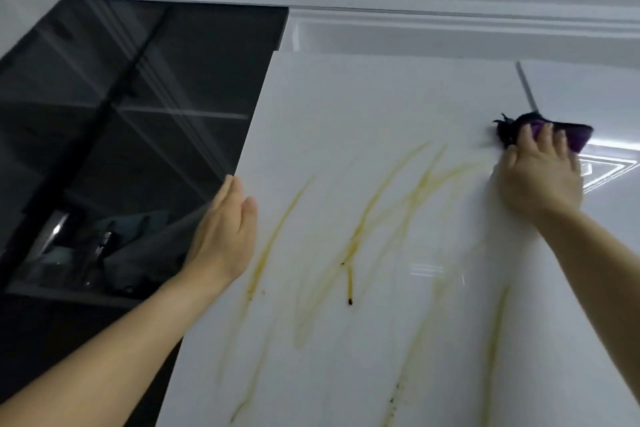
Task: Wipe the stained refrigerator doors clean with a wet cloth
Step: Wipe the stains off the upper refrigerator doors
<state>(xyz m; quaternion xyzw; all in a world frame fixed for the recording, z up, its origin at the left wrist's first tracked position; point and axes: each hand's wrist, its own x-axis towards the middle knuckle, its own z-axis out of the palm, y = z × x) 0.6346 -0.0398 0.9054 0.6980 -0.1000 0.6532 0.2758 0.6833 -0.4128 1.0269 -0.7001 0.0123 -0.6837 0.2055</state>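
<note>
A person's right hand (540, 177) presses a purple-and-black cloth (576, 140) flat against the upper part of a white refrigerator door (363, 107), just beside the seam (526, 87) that divides it from the neighbouring door (588, 90). The fingers lie straight and slightly spread over the cloth, bearing on it rather than pinching it. The left hand (221, 236) rests against the door's left edge, fingers straight and pressed together, apparently steadying the panel.

Most of the work seems to lie ahead. The likely trouble is smearing: one pass of a loaded cloth could drag the yellow-brown streaks (360, 229) across clean gloss instead of lifting them, and the dark bead (349, 302) at the foot of one run (it looks dried) may resist a light wipe. Water squeezed out up high could also trickle through the stains below.

In view: two hands, one cloth, two door panels, one seam, at least five long streaks, and one black glass cabinet (138, 97) to the left.
</note>
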